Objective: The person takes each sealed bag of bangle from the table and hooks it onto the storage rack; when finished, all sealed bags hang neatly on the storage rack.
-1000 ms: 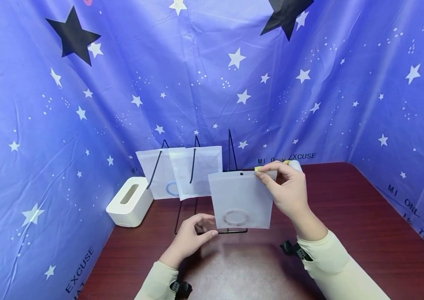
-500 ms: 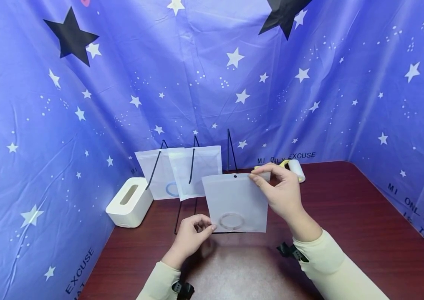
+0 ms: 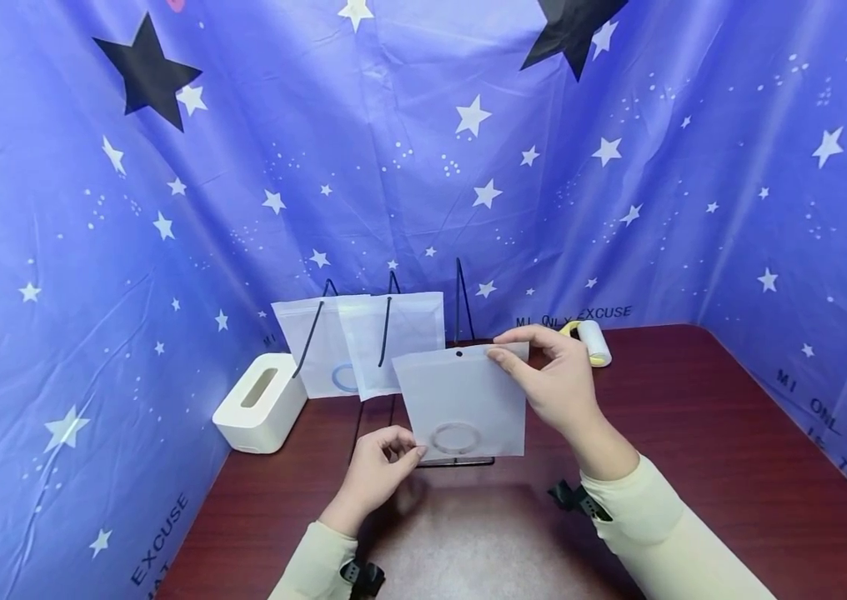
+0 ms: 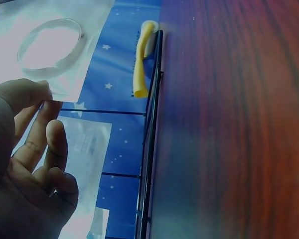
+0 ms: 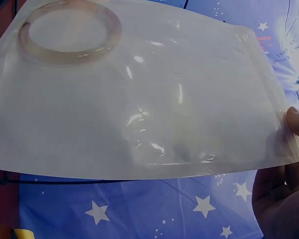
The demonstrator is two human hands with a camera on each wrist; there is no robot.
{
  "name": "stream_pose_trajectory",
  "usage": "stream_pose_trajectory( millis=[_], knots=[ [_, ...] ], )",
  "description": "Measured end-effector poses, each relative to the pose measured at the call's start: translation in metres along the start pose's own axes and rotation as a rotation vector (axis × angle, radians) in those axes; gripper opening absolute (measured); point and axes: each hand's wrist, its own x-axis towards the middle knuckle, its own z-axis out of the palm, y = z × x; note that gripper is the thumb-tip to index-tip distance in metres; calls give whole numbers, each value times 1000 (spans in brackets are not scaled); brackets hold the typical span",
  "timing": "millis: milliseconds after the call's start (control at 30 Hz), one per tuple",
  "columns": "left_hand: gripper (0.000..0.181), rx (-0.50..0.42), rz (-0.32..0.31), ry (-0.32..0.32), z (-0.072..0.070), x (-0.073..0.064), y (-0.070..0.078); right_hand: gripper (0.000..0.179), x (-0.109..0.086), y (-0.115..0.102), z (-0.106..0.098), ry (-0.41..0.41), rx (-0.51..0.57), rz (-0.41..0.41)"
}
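Note:
A frosted white zip bag (image 3: 461, 396) hangs between my hands, its flat side facing me. Inside, low down, lies a bangle-like ring (image 5: 27, 37), pale brownish in the right wrist view. My right hand (image 3: 554, 379) pinches the bag's upper right corner between thumb and fingers. At the lower left corner my left hand (image 3: 377, 473) pinches the bag with thumb and fingertip, its other fingers loosely bent. A small hole shows in the top edge. Behind the bag stands a black wire rack (image 3: 458, 292), with part of it hidden.
Two similar bags, a left one (image 3: 311, 342) with a blue ring (image 3: 337, 379) and a middle one (image 3: 419, 333), hang on the rack's hooks. A white tissue box (image 3: 251, 408) stands left. A lint roller (image 3: 594, 343) with yellow handle lies at the back right of the table (image 3: 731, 467).
My right hand has moved left with the bag. The left hand, apart from the bag or barely at its edge earlier, now pinches its lower left corner.

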Motion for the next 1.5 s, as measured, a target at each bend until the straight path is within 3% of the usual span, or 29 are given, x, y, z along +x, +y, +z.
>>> stream_pose_trajectory(
  millis=[167, 300, 400, 467, 667, 933, 1200, 1500],
  knots=[
    [15, -14, -10, 18, 1, 1, 3, 13, 3, -1, 1, -4, 6, 4],
    [13, -14, -20, 30, 1, 3, 10, 11, 6, -17, 4, -6, -15, 18],
    [13, -10, -14, 35, 0, 4, 7, 10, 8, -29, 6, -5, -37, 23],
    [14, -11, -16, 31, -1, 5, 1, 10, 9, -28, 6, -7, -40, 22],
    [13, -9, -17, 3, -5, 9, -1, 9, 13, -29, 6, -17, -60, 35],
    [13, 42, -46, -22, -7, 17, -7, 7, 17, -25, 7, -21, -100, 39],
    [13, 47, -15, -7, -7, 27, -13, 5, 23, -16, 9, -15, -147, 80],
    [11, 65, 3, 5, -7, 43, -19, 5, 36, 4, 8, -10, -177, 62]
  ],
)
